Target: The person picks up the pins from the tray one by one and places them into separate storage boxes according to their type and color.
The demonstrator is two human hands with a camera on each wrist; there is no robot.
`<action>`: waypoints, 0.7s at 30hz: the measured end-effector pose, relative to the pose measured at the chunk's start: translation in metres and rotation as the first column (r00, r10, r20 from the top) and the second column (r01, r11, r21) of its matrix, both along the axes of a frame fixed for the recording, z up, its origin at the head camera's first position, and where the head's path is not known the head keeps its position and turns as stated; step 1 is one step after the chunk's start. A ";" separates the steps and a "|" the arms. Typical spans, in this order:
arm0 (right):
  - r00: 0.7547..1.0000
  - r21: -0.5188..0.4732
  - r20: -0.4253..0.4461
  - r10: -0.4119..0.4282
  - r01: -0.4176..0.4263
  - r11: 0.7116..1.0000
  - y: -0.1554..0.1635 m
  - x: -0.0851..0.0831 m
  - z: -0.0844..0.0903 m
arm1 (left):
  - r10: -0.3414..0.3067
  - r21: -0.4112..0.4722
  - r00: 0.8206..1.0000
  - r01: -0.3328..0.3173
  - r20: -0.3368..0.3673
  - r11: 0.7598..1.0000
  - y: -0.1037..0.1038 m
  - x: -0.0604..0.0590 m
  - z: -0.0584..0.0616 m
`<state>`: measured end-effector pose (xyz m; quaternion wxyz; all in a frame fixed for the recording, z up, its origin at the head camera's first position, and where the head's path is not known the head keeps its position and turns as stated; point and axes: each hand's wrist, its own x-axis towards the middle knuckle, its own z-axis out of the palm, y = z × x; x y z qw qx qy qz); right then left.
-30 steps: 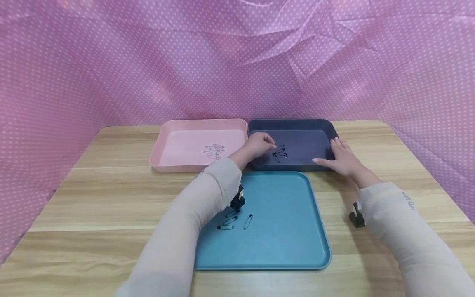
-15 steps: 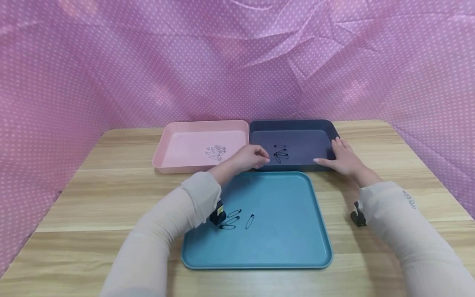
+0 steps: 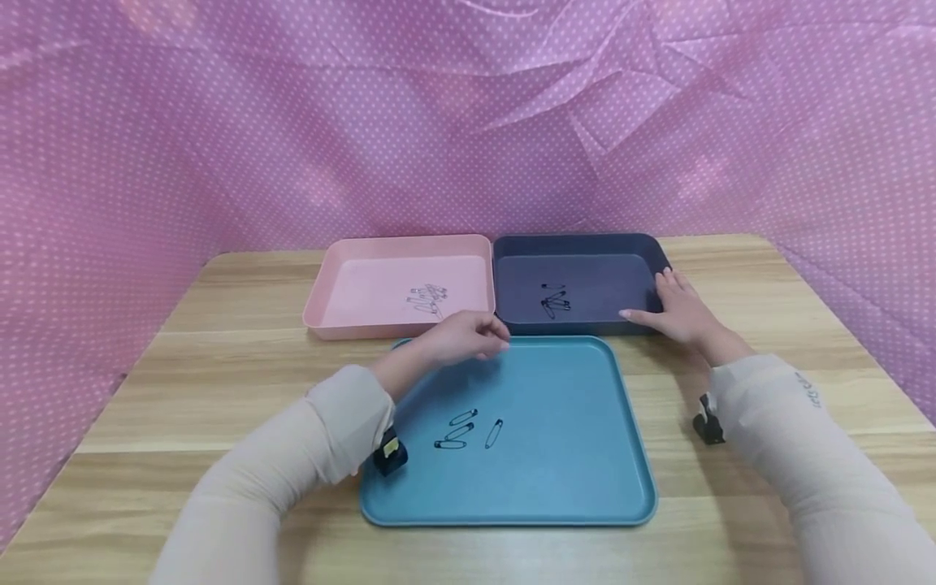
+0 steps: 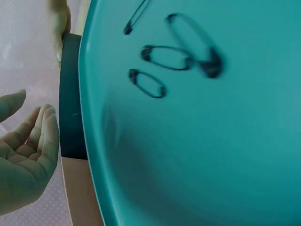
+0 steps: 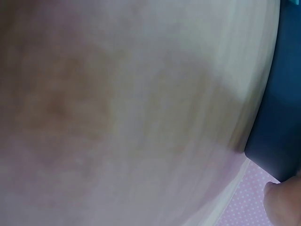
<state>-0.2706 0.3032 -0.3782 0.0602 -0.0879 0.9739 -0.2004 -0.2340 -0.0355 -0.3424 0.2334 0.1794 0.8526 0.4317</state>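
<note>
My left hand (image 3: 468, 335) hovers over the far edge of the teal tray (image 3: 578, 455). Its fingers are loosely bent with nothing between them; the left wrist view shows a gap between thumb and fingers (image 4: 43, 134). Several black safety pins (image 3: 459, 431) lie on the teal tray, nearer its left side. At the right end of the navy tray (image 3: 614, 284), my right hand (image 3: 683, 313) rests with spread fingers on the rim, the thumb along the front wall. More black safety pins (image 3: 556, 301) lie inside the navy tray. The right wrist view catches only a bit of that hand.
A pink tray (image 3: 366, 284) with several silver-looking safety pins (image 3: 430, 299) stands left of the navy one, the two side by side. All three trays are on a wood-grain table (image 3: 219, 390). A pink dotted cloth (image 3: 366, 122) hangs behind and at the sides.
My left hand has drawn back from over the navy tray, leftward and nearer, to above the teal tray's far edge. A pin at the back of the navy tray's group now shows fully. My right hand stays put.
</note>
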 end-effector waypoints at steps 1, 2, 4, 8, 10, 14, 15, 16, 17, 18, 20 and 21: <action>1.000 0.000 -0.002 0.001 -0.001 1.000 0.000 0.000 0.000 | -0.003 0.004 1.000 0.003 0.010 1.000 -0.003 0.003 0.000; 1.000 0.003 -0.006 0.004 -0.004 1.000 0.000 0.000 0.000 | -0.006 0.012 1.000 0.005 0.023 1.000 -0.006 0.005 -0.001; 1.000 0.007 -0.007 0.008 -0.008 1.000 0.000 0.000 0.001 | -0.013 0.019 0.999 0.012 0.039 1.000 -0.013 0.010 -0.003; 1.000 0.016 -0.003 0.018 -0.018 1.000 0.000 0.002 0.002 | -0.022 0.003 0.998 0.022 0.050 1.000 -0.026 0.019 -0.005; 1.000 0.015 -0.001 0.022 -0.022 1.000 0.000 0.003 0.002 | -0.019 -0.015 0.998 0.020 0.053 1.000 -0.032 0.023 -0.006; 1.000 0.019 0.010 0.014 -0.014 1.000 -0.001 0.005 0.005 | -0.022 -0.019 0.997 0.023 0.079 1.000 -0.041 0.026 -0.009; 1.000 0.021 0.014 0.012 -0.012 1.000 -0.001 0.005 0.005 | -0.026 -0.017 0.996 0.028 0.087 0.999 -0.043 0.027 -0.010; 1.000 0.024 0.016 0.011 -0.011 1.000 -0.001 0.006 0.006 | -0.034 -0.012 0.995 0.035 0.095 0.999 -0.044 0.028 -0.010; 1.000 0.030 0.018 0.010 -0.010 1.000 -0.001 0.006 0.006 | -0.041 -0.008 0.994 0.042 0.103 0.999 -0.046 0.028 -0.011; 1.000 0.031 0.019 0.011 -0.012 0.999 -0.001 0.006 0.007 | -0.047 -0.009 0.993 0.048 0.109 0.999 -0.047 0.029 -0.011; 1.000 0.033 0.018 0.015 -0.016 0.999 -0.002 0.006 0.007 | -0.061 -0.003 0.991 0.062 0.119 0.998 -0.050 0.030 -0.012; 1.000 0.034 0.018 0.017 -0.018 0.999 -0.002 0.005 0.007 | -0.062 -0.003 0.990 0.063 0.125 0.998 -0.051 0.031 -0.013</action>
